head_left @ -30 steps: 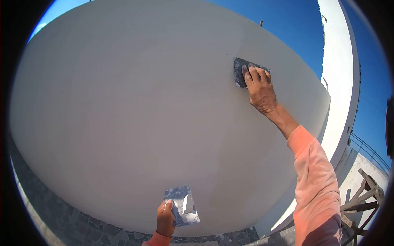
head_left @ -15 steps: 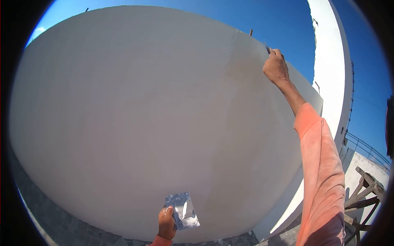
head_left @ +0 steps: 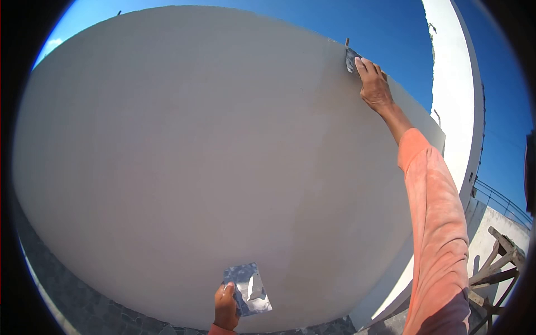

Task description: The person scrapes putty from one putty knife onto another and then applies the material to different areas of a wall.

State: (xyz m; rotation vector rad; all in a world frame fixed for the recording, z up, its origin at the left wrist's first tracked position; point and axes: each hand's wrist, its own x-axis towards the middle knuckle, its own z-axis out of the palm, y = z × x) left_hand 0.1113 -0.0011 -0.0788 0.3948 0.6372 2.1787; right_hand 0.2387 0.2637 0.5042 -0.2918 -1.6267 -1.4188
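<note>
A large plastered wall fills most of the view, with a darker, damp-looking band down its right part. My right hand is raised to the wall's top right edge, its fingers closed on a putty knife. The blade lies close against the wall face; its handle is hidden by the fingers. Low in the middle, my left hand grips a flat metal plate, thumb on top. A white smear of putty sits on that plate.
A short rod sticks up behind the wall's top edge. To the right rises a white pillar. Wooden trestle-like framing stands at lower right. Dark stone paving runs along the wall's foot.
My right hand has turned, and the putty knife's blade now shows to the left of the fingers. My left hand and the plate have hardly moved.
</note>
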